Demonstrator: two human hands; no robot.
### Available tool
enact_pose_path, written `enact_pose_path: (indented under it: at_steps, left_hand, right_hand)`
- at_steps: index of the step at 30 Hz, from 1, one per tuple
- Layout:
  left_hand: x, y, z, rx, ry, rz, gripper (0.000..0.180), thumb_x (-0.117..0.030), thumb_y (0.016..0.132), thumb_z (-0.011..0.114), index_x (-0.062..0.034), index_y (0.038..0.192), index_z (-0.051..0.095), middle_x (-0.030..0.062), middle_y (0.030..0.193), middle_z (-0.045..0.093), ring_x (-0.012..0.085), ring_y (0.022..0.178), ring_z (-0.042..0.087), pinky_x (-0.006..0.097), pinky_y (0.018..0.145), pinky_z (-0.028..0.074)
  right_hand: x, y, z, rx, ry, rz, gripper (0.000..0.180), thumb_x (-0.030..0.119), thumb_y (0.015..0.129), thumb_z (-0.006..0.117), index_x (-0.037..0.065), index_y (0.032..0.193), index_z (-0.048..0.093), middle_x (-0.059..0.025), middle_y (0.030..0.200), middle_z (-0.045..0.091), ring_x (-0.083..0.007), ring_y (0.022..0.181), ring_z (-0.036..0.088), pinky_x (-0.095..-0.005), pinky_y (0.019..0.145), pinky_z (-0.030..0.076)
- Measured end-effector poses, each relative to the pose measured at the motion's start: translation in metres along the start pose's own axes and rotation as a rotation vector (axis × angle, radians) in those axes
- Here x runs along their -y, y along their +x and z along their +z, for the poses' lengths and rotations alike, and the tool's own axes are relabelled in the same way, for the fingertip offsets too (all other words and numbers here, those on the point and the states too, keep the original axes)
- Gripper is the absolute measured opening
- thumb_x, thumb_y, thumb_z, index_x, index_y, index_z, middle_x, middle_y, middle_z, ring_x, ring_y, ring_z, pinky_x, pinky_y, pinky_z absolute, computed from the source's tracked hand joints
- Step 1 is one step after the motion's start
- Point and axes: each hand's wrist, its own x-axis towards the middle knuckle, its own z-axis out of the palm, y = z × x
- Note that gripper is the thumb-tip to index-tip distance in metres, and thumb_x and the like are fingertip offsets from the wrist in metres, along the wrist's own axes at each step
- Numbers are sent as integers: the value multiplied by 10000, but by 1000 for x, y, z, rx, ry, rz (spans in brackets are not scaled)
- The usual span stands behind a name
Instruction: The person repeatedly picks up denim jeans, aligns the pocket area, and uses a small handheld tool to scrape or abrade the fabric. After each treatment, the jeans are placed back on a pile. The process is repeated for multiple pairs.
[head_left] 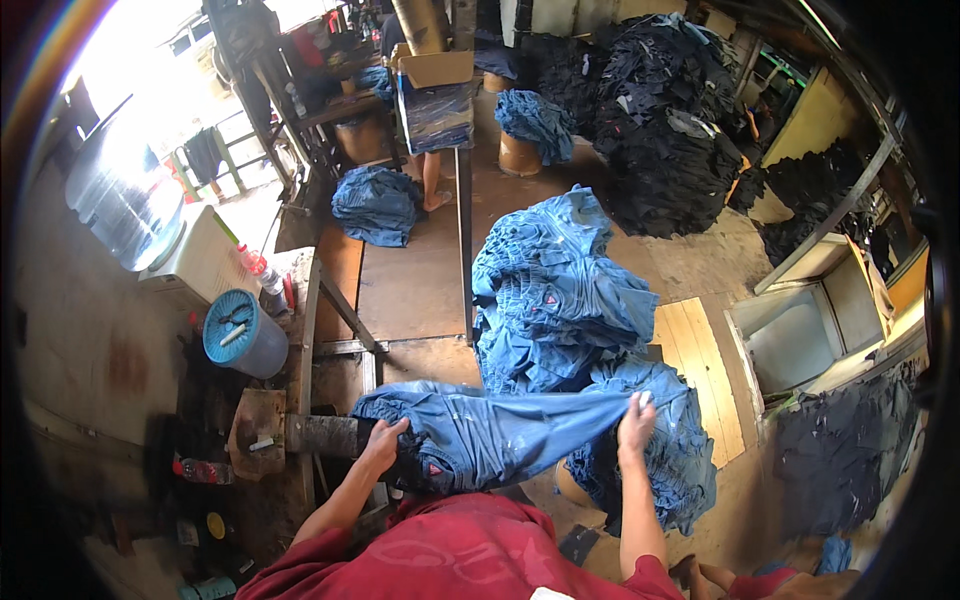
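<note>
I hold a blue denim garment (510, 425) stretched sideways in front of my red shirt (455, 545), at the near middle of the scene. My left hand (385, 442) has its fingers closed on the bunched left end, where the cloth is gathered and dark beside a small red patch (434, 469). My right hand (636, 425) pinches the far corner of the right end, fingers pressed together over the fabric. The cloth runs fairly taut between my hands, creased along its length.

A dark cylinder (328, 436) juts out to the left, ending just beside the garment's left end; I cannot tell whether they touch. Below and around my right hand lies a pile of blue denim (675, 450), and beyond the stretched garment rises a taller denim stack (560, 290).

On my left stands a bucket (262, 348) with a blue top (229, 325) and small tools on it; near it are plastic bottles (262, 270) and, farther left, a large clear water jug (125, 205). At the far right is a big heap of black cloth (660, 130). Far off, a person's bare legs (430, 180) show below a cardboard box (436, 100).
</note>
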Motion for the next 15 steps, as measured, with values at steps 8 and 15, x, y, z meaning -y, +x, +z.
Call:
enact_pose_path:
  at_steps: [8, 15]
  left_hand:
    - [-101, 68, 96, 210, 522, 154, 752, -156, 946, 772, -68, 1602, 413, 178, 1397, 636, 280, 1243, 630, 402, 1015, 531]
    - [-113, 48, 287, 572, -86, -191, 402, -166, 1004, 696, -46, 1382, 628, 67, 1295, 700, 189, 1165, 674, 414, 1000, 549]
  right_hand:
    - [51, 67, -33, 14, 125, -5, 494, 446, 1071, 590, -19, 909, 628, -64, 746, 612, -204, 699, 538, -417, 677, 459]
    - [180, 213, -165, -317, 631, -274, 431, 449, 1076, 629, 71, 872, 608, 32, 820, 578, -90, 702, 499, -314, 614, 406]
